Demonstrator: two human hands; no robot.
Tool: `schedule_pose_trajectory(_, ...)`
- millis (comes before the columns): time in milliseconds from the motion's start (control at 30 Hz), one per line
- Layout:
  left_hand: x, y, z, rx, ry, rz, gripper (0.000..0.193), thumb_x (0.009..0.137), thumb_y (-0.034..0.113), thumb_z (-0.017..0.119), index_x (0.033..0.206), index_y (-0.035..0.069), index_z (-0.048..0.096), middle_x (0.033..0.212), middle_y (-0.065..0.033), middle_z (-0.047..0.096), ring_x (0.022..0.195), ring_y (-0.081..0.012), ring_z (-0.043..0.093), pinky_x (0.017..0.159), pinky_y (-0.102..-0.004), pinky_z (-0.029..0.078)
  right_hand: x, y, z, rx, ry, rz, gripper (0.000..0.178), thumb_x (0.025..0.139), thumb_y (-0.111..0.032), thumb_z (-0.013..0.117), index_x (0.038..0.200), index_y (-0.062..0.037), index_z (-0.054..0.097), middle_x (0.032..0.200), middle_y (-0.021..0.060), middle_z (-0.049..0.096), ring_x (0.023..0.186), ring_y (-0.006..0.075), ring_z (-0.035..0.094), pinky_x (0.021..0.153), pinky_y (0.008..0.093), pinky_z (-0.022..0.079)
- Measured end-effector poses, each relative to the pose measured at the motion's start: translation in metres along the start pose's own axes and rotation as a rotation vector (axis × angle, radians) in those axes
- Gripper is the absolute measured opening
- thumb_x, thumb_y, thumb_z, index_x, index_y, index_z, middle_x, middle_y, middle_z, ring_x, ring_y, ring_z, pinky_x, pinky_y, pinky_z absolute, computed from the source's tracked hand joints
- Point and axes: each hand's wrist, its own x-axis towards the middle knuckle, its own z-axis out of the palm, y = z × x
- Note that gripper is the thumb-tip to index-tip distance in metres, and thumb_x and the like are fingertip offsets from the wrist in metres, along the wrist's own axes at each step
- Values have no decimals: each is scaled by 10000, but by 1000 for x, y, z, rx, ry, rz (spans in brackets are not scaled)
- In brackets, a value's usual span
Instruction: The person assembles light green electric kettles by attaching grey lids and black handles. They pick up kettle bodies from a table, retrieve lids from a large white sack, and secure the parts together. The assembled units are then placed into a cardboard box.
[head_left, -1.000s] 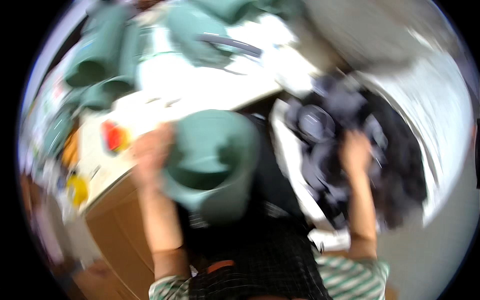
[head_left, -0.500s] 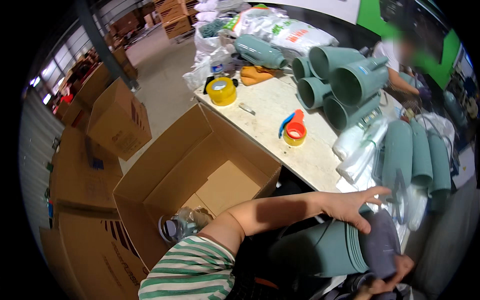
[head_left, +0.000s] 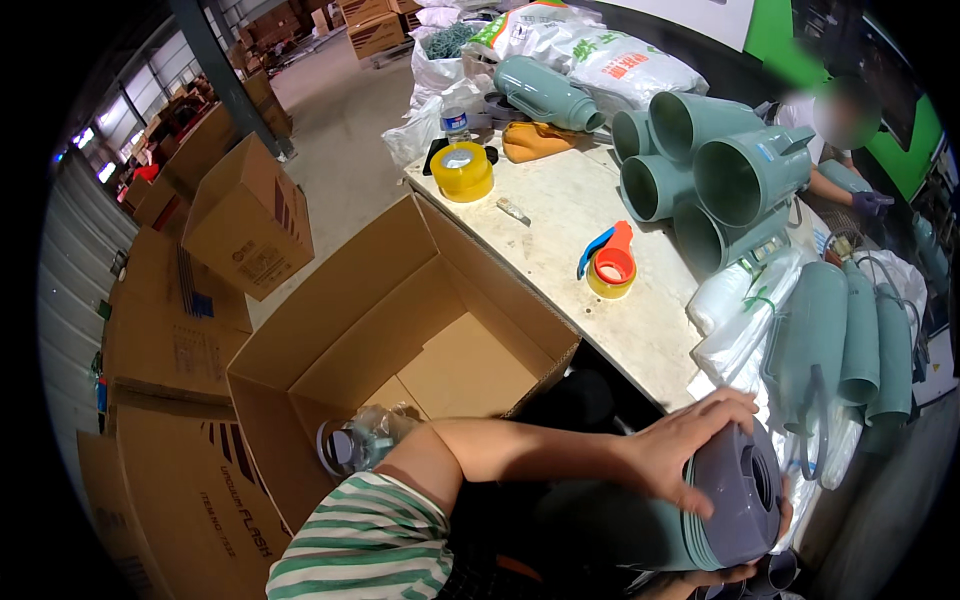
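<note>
A green flask body [head_left: 620,525] lies tilted across my lap, its ribbed threaded end pointing right. Over that end sits a grey-purple plastic collar [head_left: 728,500] with a round opening in its face. My left hand [head_left: 680,450] is closed on the collar's upper side, thumb by the threads and fingers over the rim. Below, my right hand [head_left: 740,572] wraps the collar's lower edge. Much of that hand is hidden behind the part. Another grey piece [head_left: 775,572] shows just under it.
An open carton [head_left: 330,350] stands at left with a clear plastic-wrapped item inside. On the table [head_left: 550,250] are yellow tape rolls [head_left: 463,172], an orange-red ring tool [head_left: 612,262] and stacked green flask shells [head_left: 740,175]. More green shells [head_left: 810,330] lie right. A gloved co-worker's hand [head_left: 872,203] is beyond.
The grey collar has come from beside the flask's threaded end onto it, its opening now facing right. My left hand has moved from above the gap onto the collar; my right hand came in beneath.
</note>
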Motion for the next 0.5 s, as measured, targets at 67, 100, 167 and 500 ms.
schedule_pose_trajectory(67,-1,16,-3,297,-10,267,996,634,680,833,1285,34,446,1288,-203,458,1314,-422,402,1111,-515,339,1,2,-20,-338,-97,-297,1038,822,-829,548,1441,-13,383,1406,175,460,1347,351,458,1203,555,298)
schedule_pose_trajectory(100,-1,23,-2,444,-26,400,969,620,676,833,1242,20,483,1272,-212,458,1318,-464,381,1115,-540,323,3,6,-32,-508,-137,-445,1039,799,-823,596,1419,-12,401,1375,167,476,1332,343,468,1212,558,283)
schedule_pose_trajectory(167,0,22,5,442,-3,366,843,634,592,838,1157,7,529,1197,-206,462,1224,-465,420,1052,-546,357,5,18,-51,-483,-160,-463,1021,723,-765,727,1355,-13,446,1296,137,505,1251,313,507,1225,585,248)
schedule_pose_trajectory(500,27,-4,13,448,-88,343,722,600,319,910,1145,63,513,1001,-140,522,921,-360,511,834,-458,413,13,42,-62,-350,-142,-390,889,637,-569,920,1222,-56,490,1091,101,596,1038,281,582,1126,566,352)
